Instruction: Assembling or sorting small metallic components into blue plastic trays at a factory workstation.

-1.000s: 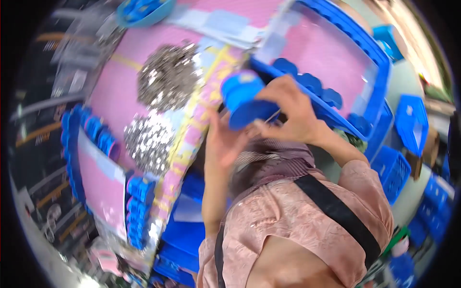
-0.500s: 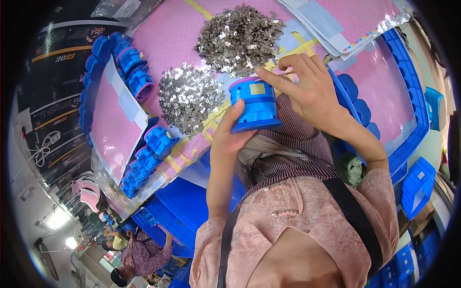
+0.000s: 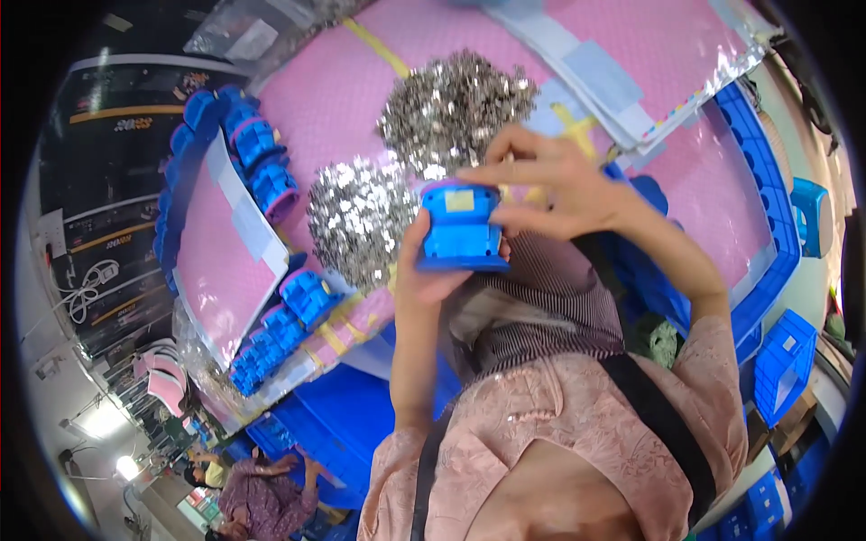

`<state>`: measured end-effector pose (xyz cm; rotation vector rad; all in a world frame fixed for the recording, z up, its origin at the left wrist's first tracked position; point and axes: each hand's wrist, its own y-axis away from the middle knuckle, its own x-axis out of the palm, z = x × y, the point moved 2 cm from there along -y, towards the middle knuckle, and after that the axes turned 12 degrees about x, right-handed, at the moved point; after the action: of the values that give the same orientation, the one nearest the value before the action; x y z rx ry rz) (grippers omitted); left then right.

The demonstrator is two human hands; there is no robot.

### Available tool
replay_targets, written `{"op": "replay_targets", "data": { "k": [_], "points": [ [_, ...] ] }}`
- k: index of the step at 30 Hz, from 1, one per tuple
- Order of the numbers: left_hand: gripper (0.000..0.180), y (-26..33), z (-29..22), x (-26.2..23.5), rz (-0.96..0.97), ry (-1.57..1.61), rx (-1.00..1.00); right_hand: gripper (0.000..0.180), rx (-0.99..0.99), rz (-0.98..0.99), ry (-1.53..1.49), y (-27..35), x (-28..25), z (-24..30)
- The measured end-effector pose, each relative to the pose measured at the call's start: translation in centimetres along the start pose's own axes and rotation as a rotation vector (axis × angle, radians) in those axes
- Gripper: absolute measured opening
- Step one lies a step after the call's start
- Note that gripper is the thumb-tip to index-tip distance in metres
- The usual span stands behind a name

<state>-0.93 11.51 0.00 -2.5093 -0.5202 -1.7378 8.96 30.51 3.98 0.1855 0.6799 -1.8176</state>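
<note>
A blue plastic spool (image 3: 458, 236) with a wide bottom flange, a pink top rim and a small yellowish label stands nearly upright above my lap. My left hand (image 3: 431, 281) is wrapped round its lower left side, thumb along the edge; the fingers behind are partly hidden. My right hand (image 3: 570, 187), slightly blurred, has the index finger over the top rim and the thumb against the spool's right side. Whether a small piece is between those fingers, I cannot tell. Just beyond lie two heaps of small shiny metal clips, one grey (image 3: 456, 113) and one brighter (image 3: 356, 221).
Similar blue spools (image 3: 307, 296) line the left of the pink table (image 3: 316, 86), around a taped pink board (image 3: 221, 257). Blue crates (image 3: 767, 230) stand at the right, near a blue stool (image 3: 812, 216). Another person (image 3: 262, 496) sits at the lower left.
The spool and my left hand have shifted slightly left and down in the view. My right hand has come lower, its thumb now at the spool's side.
</note>
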Motion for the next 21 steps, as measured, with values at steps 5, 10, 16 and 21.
{"op": "replay_targets", "data": {
  "k": [5, 10, 16, 21],
  "points": [
    [0.069, -0.6, -0.7, -0.9, -0.251, -0.113, 0.169, 0.034, 0.511, -0.074, -0.459, -2.1, 2.8, -2.0],
    [0.066, 0.4, -1.2, -1.0, -0.216, -0.171, 0.236, 0.036, 0.509, -0.669, -0.076, -14.7, -5.7, -10.9],
    [0.053, 0.7, -0.9, -2.6, -0.306, -0.305, 0.251, 0.048, 0.609, -0.488, 0.599, -20.7, -10.8, -16.1],
    [0.056, 2.8, -1.6, -2.5, -0.42, -0.467, 0.39, 0.046, 0.317, -0.549, 0.24, -15.2, -3.5, -6.8]
  ]
}}
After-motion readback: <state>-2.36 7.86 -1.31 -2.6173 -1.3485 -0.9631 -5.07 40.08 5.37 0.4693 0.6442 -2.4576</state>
